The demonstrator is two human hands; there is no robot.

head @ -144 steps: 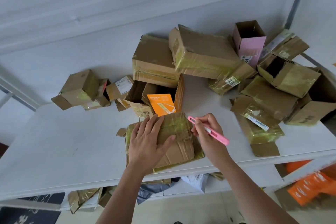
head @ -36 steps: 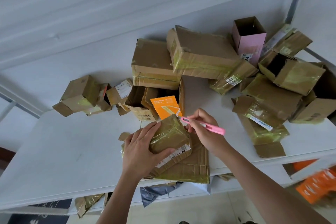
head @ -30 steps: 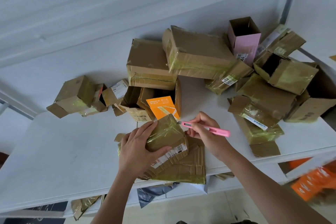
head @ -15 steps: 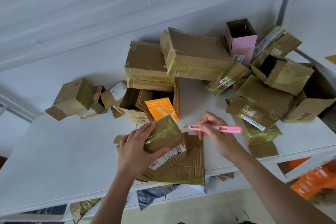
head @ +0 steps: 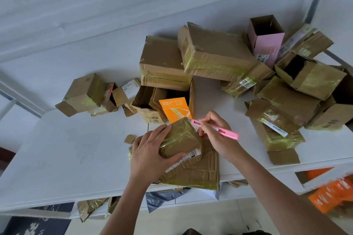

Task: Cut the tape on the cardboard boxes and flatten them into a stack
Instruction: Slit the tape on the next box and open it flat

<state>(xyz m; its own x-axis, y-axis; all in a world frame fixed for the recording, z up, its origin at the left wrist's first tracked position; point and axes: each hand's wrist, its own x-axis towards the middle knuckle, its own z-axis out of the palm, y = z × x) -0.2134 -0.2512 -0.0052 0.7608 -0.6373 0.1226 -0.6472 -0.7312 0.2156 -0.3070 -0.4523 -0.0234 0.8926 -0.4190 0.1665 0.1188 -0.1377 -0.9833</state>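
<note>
Item in hand: one small taped box (head: 180,137), brown card wrapped in yellowish tape, with a white label along its near edge. It stood tilted on the flattened cardboard (head: 198,173) at the near edge of the white table (head: 66,154).

Left hand (head: 150,154): fingers curled over the box's left side and thumb along its near edge, gripping it steady.

Right hand (head: 215,133): fingers pinched round a pink knife (head: 215,128), held like a pen. Its tip lay at the box's far right corner. Whether the blade had entered the tape could not be told.

Done, by appearance: the flattened cardboard under the box looked like the beginning of the stack, at least one sheet, creased and still carrying tape. How many sheets lay there could not be told. One small scrap of card (head: 130,138) lay just left of it.

Left to do, by appearance: most of the work.
- Cluster of small boxes (head: 86,94) at the far left of the table, still in shape.
- Open-topped box (head: 152,108) with an orange packet (head: 174,109) standing in it, just behind the hands.
- Two large taped boxes (head: 215,53) behind that, one leaning on the other.
- Pink box (head: 266,42), upright and open at the top.
- Heap of brown boxes (head: 298,101) at the right, several open at one end, none flat.

Judged stage: early; tape-cutting on the current box was only starting.
</note>
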